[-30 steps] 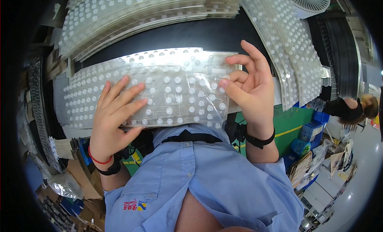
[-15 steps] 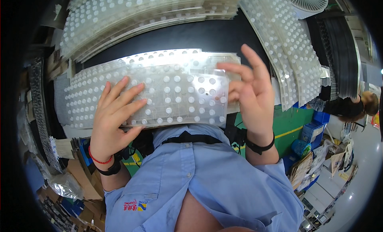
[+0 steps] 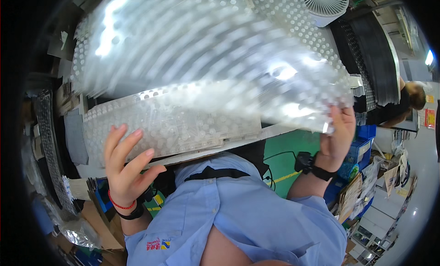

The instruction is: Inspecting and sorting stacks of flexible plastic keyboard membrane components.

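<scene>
A large clear plastic sheet with rows of round white dots [image 3: 201, 51] is lifted at a slant, smeared by motion and glare. My right hand [image 3: 339, 131] pinches its near right corner. Beneath the raised sheet, a stack of similar dotted sheets [image 3: 183, 128] lies along the table's near edge, its far part covered by the lifted one. My left hand [image 3: 127, 161] is at the left front of that stack, fingers spread and holding nothing; I cannot tell whether its fingertips touch the stack.
More dotted sheets [image 3: 279, 9] lie at the back right, by a white fan [image 3: 324, 2]. Tall dark stacks [image 3: 378, 51] stand further right, near another person [image 3: 408, 101]. Blue bins [image 3: 361, 147] stand on the right, and an open cardboard box [image 3: 103, 222] is at lower left.
My right hand has taken hold of the dotted sheet and moved right, raising it off the near stack and swinging it away from me. My left hand has come off the sheet and drawn slightly nearer.
</scene>
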`<state>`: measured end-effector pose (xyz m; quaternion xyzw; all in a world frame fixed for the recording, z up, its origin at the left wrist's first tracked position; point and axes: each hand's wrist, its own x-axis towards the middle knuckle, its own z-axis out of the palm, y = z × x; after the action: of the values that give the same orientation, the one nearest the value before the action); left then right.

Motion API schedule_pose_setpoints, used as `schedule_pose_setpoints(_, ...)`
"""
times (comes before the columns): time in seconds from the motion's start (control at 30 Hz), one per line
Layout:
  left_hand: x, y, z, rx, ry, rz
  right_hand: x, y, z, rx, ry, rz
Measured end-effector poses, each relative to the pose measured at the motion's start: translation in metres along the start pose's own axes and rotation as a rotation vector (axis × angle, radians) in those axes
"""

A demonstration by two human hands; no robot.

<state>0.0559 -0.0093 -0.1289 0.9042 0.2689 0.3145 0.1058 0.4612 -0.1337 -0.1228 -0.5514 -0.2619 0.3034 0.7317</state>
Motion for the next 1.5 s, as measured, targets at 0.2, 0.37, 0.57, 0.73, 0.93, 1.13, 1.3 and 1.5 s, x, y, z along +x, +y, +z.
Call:
schedule_pose_setpoints(0.2,0.023,0.008,0.013,-0.02,-0.358,-0.173,0.017,-0.011,-0.105,0.03,0.108,-0.158)
schedule_pose_setpoints(0.37,0.026,0.006,0.009,0.008,-0.449,-0.139,0.017,-0.005,-0.108,-0.128,0.375,-0.185)
schedule_pose_setpoints(0.57,0.032,0.008,-0.001,-0.041,-0.393,-0.1,0.008,-0.011,-0.069,-0.854,0.808,-0.47)
schedule_pose_setpoints(0.73,0.056,0.017,-0.019,0.081,-0.196,-0.032,-0.02,0.005,0.005,-0.682,-0.092,-0.666)
schedule_pose_setpoints(0.93,0.086,0.044,-0.065,0.291,-0.127,0.204,-0.025,0.023,0.07,-0.526,-0.631,-0.634)
schedule_pose_setpoints(1.13,0.093,0.026,-0.049,0.329,-0.265,0.02,-0.038,0.035,0.083,-0.063,-0.548,0.368)
schedule_pose_setpoints(1.3,0.079,0.021,-0.021,0.314,-0.409,-0.067,-0.043,0.041,0.1,-0.063,-0.358,0.415)
schedule_pose_setpoints(1.5,0.053,0.026,0.009,0.056,-0.595,-0.169,-0.034,0.045,0.082,0.086,-0.392,0.469)
